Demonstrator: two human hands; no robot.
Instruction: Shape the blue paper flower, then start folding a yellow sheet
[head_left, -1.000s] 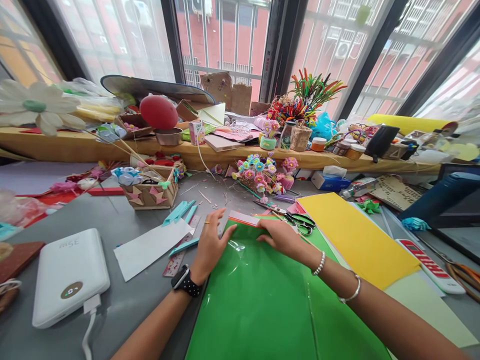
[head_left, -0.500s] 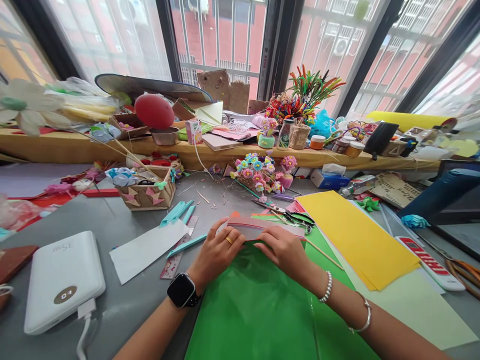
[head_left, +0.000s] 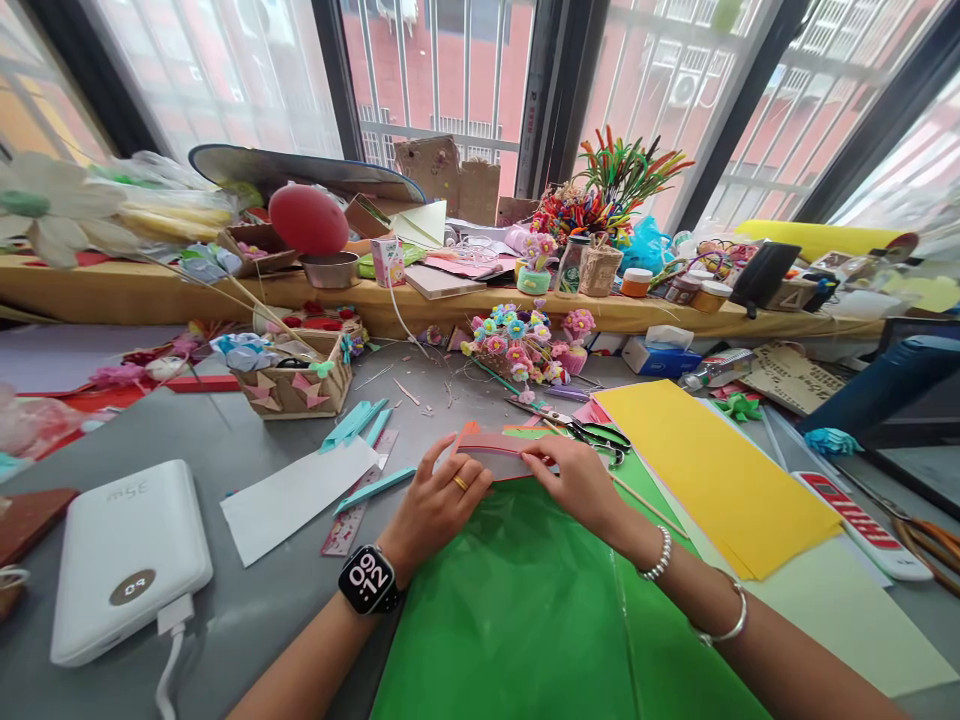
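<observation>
My left hand [head_left: 435, 505] and my right hand [head_left: 577, 480] both pinch the far end of a pack of coloured paper sheets [head_left: 495, 455], lifting its red and orange edges off the grey table [head_left: 240, 600]. A clear plastic wrap covers the top green sheet [head_left: 517, 610], which runs back toward me under my forearms. A smartwatch sits on my left wrist and bead bracelets on my right. Just beyond my right fingers lie scissors [head_left: 600, 438].
A white power bank [head_left: 127, 560] with a cable lies front left. A white paper strip [head_left: 296, 497], teal strips and a ruler sit left of my hands. Yellow paper [head_left: 712, 475] lies right. A cardboard box [head_left: 296, 385], paper flowers [head_left: 521, 350] and a cluttered wooden shelf [head_left: 450, 305] stand behind.
My hands went from lying flat on the pack's far edge to pinching it and lifting the red and orange sheet ends. The left wrist has turned, showing the watch face.
</observation>
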